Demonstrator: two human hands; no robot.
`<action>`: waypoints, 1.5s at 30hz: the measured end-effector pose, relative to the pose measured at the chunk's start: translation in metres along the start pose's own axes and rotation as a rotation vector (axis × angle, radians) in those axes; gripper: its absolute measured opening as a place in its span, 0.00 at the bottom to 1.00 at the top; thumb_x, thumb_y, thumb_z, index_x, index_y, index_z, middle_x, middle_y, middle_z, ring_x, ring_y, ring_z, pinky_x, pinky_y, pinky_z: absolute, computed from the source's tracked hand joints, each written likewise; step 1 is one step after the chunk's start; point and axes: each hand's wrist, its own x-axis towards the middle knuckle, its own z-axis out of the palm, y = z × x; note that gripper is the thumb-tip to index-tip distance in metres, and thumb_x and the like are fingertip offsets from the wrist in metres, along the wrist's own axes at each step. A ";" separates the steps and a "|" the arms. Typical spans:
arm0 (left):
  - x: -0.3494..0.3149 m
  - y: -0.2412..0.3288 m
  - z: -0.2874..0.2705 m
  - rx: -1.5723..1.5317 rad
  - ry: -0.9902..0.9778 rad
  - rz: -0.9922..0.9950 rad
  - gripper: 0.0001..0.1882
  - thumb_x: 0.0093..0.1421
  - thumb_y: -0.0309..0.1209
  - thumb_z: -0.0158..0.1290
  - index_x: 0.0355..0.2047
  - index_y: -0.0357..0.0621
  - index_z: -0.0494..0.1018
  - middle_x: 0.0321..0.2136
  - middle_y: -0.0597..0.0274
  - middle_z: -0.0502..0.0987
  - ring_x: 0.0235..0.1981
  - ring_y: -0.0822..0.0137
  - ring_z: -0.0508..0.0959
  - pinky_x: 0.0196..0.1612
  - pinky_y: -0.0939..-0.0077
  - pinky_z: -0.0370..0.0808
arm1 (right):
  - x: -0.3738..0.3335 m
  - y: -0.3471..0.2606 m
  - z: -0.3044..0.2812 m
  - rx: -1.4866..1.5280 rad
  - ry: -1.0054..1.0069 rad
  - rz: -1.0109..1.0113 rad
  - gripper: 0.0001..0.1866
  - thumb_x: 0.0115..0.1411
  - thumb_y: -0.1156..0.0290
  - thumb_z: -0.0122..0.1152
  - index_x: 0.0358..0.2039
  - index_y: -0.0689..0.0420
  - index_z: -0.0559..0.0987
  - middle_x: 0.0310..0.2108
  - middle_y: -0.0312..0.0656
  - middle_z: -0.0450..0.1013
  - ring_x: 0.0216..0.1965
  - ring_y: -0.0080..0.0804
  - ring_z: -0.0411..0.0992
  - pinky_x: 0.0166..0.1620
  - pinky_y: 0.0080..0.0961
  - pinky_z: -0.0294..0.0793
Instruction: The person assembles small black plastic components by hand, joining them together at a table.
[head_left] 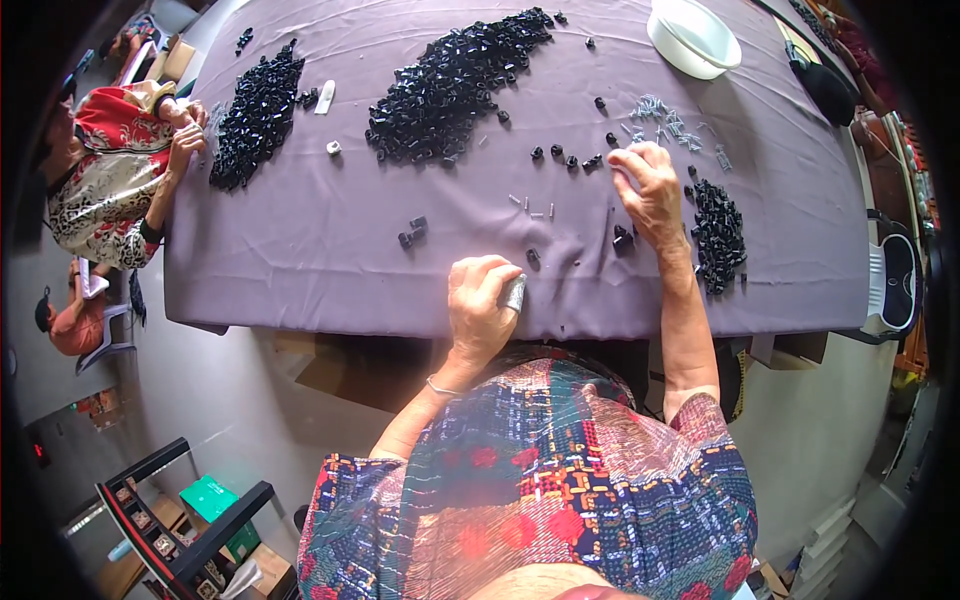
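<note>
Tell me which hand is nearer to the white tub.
Right: the right hand is below the white tub in the picture; the left hand is farther, lower and to the left.

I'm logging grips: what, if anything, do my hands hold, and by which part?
Left hand: grey thing at the fingers; whether held or worn is unclear. Right hand: cannot tell.

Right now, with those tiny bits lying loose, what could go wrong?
The right hand sits close to the grey pins and might scatter them. The right forearm could brush the small black pile beside it. The black piece near the left hand lies toward the front edge of the cloth and may get knocked off.
</note>
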 end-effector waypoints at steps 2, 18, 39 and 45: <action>0.000 0.001 0.001 0.004 0.002 0.001 0.12 0.41 0.20 0.60 0.29 0.44 0.76 0.31 0.62 0.75 0.37 0.59 0.72 0.42 0.68 0.69 | 0.008 -0.001 0.007 -0.089 -0.106 -0.041 0.10 0.46 0.77 0.63 0.32 0.55 0.78 0.34 0.38 0.70 0.40 0.37 0.67 0.44 0.31 0.68; -0.001 -0.003 0.001 -0.007 0.041 0.010 0.12 0.41 0.19 0.59 0.29 0.44 0.76 0.31 0.61 0.75 0.37 0.58 0.72 0.41 0.68 0.70 | -0.039 -0.041 -0.017 0.921 -0.064 0.516 0.04 0.58 0.76 0.58 0.33 0.62 0.77 0.37 0.33 0.74 0.31 0.14 0.66 0.37 0.13 0.66; -0.022 0.003 -0.019 -1.587 -0.397 -1.080 0.14 0.62 0.33 0.50 0.44 0.36 0.71 0.40 0.58 0.76 0.41 0.66 0.76 0.47 0.65 0.74 | -0.097 -0.115 0.009 0.558 -0.077 -0.031 0.12 0.45 0.84 0.62 0.32 0.60 0.77 0.35 0.42 0.69 0.36 0.33 0.70 0.38 0.25 0.71; -0.016 0.008 -0.030 -1.420 -0.475 -1.004 0.11 0.58 0.31 0.54 0.36 0.33 0.74 0.30 0.59 0.77 0.31 0.68 0.77 0.38 0.73 0.75 | -0.099 -0.116 -0.004 0.750 -0.275 0.115 0.09 0.50 0.82 0.59 0.34 0.61 0.76 0.34 0.39 0.69 0.32 0.26 0.69 0.33 0.20 0.69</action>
